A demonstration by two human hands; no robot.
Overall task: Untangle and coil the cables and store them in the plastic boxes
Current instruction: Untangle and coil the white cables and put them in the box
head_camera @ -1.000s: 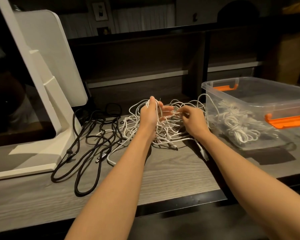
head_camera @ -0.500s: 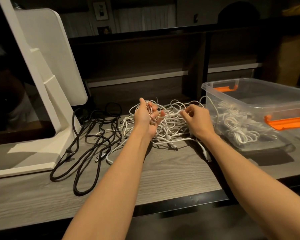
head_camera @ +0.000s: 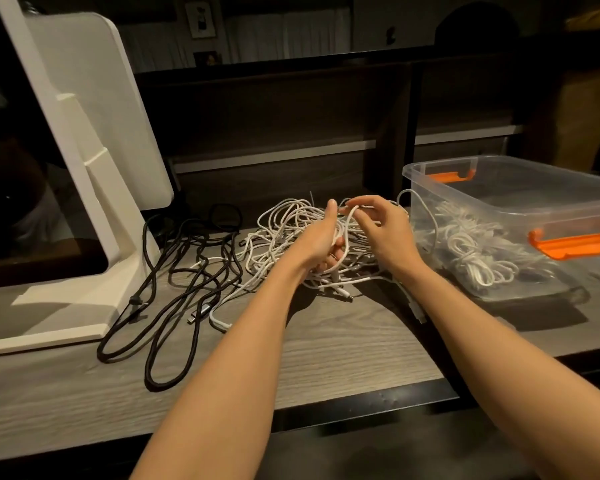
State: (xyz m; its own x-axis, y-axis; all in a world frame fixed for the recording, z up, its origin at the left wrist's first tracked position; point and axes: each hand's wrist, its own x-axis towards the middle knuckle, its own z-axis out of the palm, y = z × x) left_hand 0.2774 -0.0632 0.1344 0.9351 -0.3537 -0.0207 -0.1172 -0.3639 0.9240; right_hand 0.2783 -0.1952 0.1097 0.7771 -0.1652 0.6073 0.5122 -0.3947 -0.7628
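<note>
Head view, both hands (head_camera: 321, 237) (head_camera: 383, 226) pinching white cable tangle (head_camera: 291, 230), plastic box (head_camera: 510, 202) just right.

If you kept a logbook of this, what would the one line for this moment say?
step: untangling | left hand: grips white cables | right hand: pinches a white strand | plastic box: holds coiled white cables | black cables: untouched

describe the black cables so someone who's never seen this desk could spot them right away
Start at the big white stand at the desk's left end. Just to its right the black cables sprawl in long loose loops toward the front edge. They are the only dark ones, left of the white tangle which both hands are working.
</note>
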